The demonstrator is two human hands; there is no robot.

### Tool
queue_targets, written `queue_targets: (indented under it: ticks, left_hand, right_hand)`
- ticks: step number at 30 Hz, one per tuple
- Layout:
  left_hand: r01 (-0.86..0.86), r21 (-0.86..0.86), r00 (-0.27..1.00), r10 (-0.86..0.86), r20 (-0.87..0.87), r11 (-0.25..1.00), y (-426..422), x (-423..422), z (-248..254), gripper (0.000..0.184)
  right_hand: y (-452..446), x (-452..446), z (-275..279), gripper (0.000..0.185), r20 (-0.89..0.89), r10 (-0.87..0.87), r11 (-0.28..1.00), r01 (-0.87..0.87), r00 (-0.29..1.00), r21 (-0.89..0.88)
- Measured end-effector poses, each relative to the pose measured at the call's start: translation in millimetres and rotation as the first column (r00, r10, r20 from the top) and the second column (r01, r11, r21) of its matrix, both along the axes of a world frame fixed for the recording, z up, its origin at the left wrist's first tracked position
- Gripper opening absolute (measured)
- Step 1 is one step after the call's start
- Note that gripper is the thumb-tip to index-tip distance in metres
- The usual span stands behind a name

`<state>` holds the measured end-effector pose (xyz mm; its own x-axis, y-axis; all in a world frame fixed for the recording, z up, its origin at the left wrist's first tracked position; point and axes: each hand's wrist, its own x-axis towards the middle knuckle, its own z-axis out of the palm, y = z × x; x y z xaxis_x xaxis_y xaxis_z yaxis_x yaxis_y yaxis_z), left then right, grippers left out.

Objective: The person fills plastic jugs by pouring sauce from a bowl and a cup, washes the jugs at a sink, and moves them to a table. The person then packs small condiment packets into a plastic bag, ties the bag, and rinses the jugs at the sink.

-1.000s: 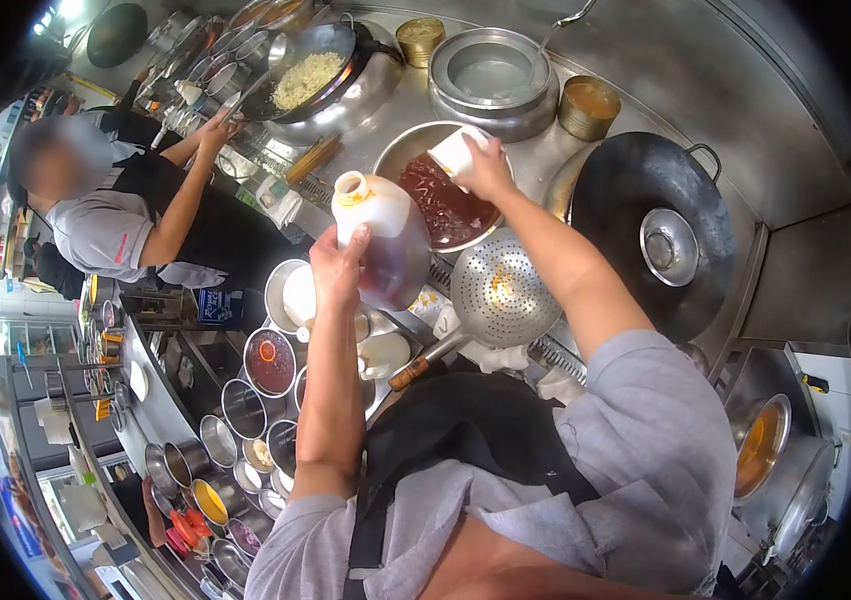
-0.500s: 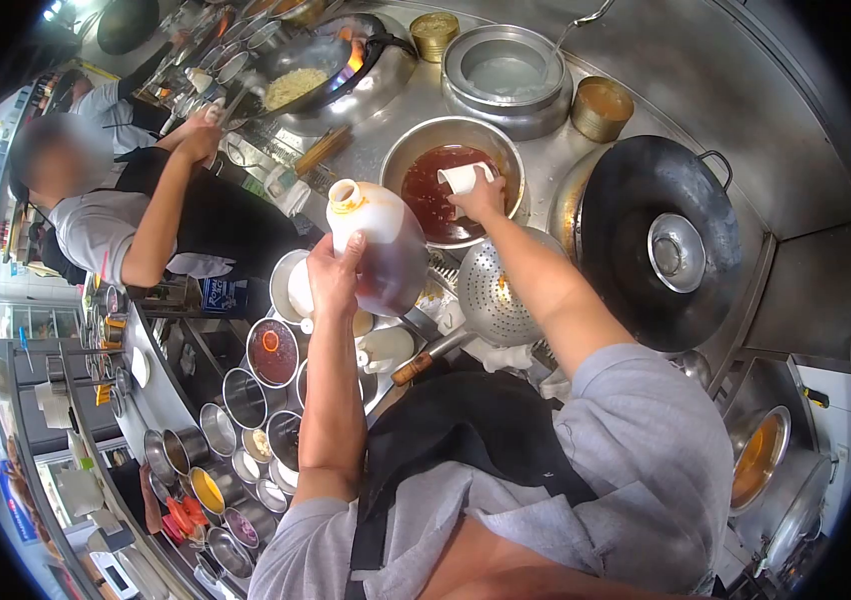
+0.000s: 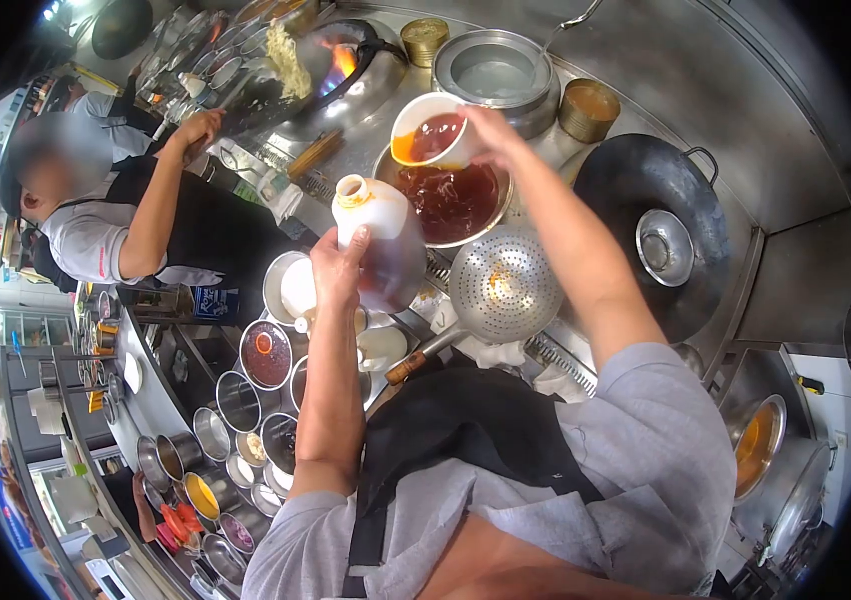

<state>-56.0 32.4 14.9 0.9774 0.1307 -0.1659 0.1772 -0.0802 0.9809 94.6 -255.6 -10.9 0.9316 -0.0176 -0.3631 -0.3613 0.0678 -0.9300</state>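
Observation:
My left hand is wrapped round a translucent plastic jug, uncapped and partly filled with dark red liquid. In my right hand is a white cup, tilted, with red-orange liquid inside. The cup is above a metal bowl of dark red sauce, whose surface is rippled. The jug's mouth stands left of the cup, apart from it. Below the bowl rests a perforated strainer with a wooden handle.
A black wok holding a small metal bowl sits right. Behind are a metal pot and two tins, one a brown-filled tin. At left, a co-worker tosses food over a flame. Several ingredient containers stand lower left.
My right hand has lifted the cup out of the sauce, now with liquid in it. The jug has barely moved. The co-worker's food has gone from the wok into the air.

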Motion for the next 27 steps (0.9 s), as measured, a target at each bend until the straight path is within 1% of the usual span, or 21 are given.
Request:
queue_targets:
  ticks: [2, 5, 7, 9, 10, 12, 14, 15, 16, 18, 20, 22, 23, 25, 27]
  left_hand:
    - [0.0, 0.009, 1.0, 0.0, -0.005, 1.0, -3.4, 2.5, -0.1, 0.026]
    - [0.014, 0.013, 1.0, -0.014, 0.004, 1.0, -6.2, 7.5, -6.6, 0.026]
    - [0.024, 0.006, 0.999, -0.025, 0.025, 1.0, -9.0, 11.4, -7.4, 0.027]
    - [0.05, 0.025, 0.999, -0.051, 0.005, 0.998, -12.3, 13.1, -6.3, 0.027]
    - [0.046, 0.025, 0.999, -0.046, 0.008, 0.999, -16.0, 12.9, -3.9, 0.027]
    - [0.039, 0.053, 0.999, -0.039, 0.002, 0.998, -23.2, 12.5, 5.2, 0.027]
    - [0.044, 0.075, 0.999, -0.044, -0.006, 0.996, -26.3, 12.1, 13.4, 0.027]
    - [0.052, 0.096, 0.999, -0.05, -0.018, 0.994, -27.5, 12.0, 15.3, 0.027]
    - [0.05, 0.096, 0.999, -0.049, -0.017, 0.994, -28.6, 12.7, 13.1, 0.027]
    - [0.047, 0.076, 0.997, -0.052, 0.055, 0.996, -30.5, 14.8, 7.2, 0.026]
    - [0.055, 0.066, 0.997, -0.058, 0.044, 0.996, -30.6, 14.8, 7.7, 0.026]
    - [0.064, 0.053, 0.997, -0.066, 0.035, 0.997, -31.1, 15.3, 7.5, 0.026]
    - [0.064, 0.055, 0.997, -0.066, 0.033, 0.996, -30.2, 15.9, 6.5, 0.026]
    - [0.063, 0.056, 0.997, -0.065, 0.031, 0.996, -29.8, 16.1, 6.0, 0.026]
    - [0.056, 0.045, 0.997, -0.058, 0.043, 0.997, -30.4, 15.6, 7.0, 0.026]
  right_hand:
    - [-14.7, 13.9, 32.7, 0.053, 0.068, 0.05, 0.998, -0.047, 0.996, -0.048]
    - [-28.8, 26.4, 84.7, 0.057, 0.113, 0.16, 0.979, -0.143, 0.981, -0.146]
    - [-32.8, 32.5, 115.3, 0.06, 0.111, 0.244, 0.947, -0.213, 0.963, -0.239]
    - [-33.1, 32.8, 143.7, 0.062, 0.118, 0.338, 0.9, -0.284, 0.934, -0.332]
    - [-32.9, 34.6, 151.7, 0.062, 0.121, 0.342, 0.898, -0.287, 0.932, -0.333]
    - [-29.3, 37.0, 166.3, 0.067, 0.129, 0.437, 0.839, -0.352, 0.89, -0.416]
    - [-19.4, 37.4, 177.0, 0.066, 0.136, 0.427, 0.834, -0.332, 0.894, -0.44]
    - [-14.9, 37.5, 181.4, 0.067, 0.135, 0.452, 0.814, -0.345, 0.882, -0.467]
    - [-10.4, 37.4, 185.6, 0.067, 0.133, 0.476, 0.792, -0.358, 0.869, -0.494]
    - [-0.4, 34.0, 193.7, 0.067, 0.135, 0.492, 0.772, -0.359, 0.86, -0.524]
    - [9.1, 31.6, 200.6, 0.067, 0.136, 0.507, 0.752, -0.359, 0.851, -0.553]
    - [15.4, 32.5, 204.7, 0.068, 0.123, 0.546, 0.703, -0.372, 0.829, -0.606]
    - [18.6, 32.4, 206.8, 0.068, 0.124, 0.547, 0.701, -0.372, 0.828, -0.608]
    - [24.1, 31.1, 209.5, 0.068, 0.142, 0.557, 0.662, -0.334, 0.819, -0.671]
    - [28.3, 28.3, 214.2, 0.067, 0.151, 0.547, 0.662, -0.315, 0.824, -0.681]
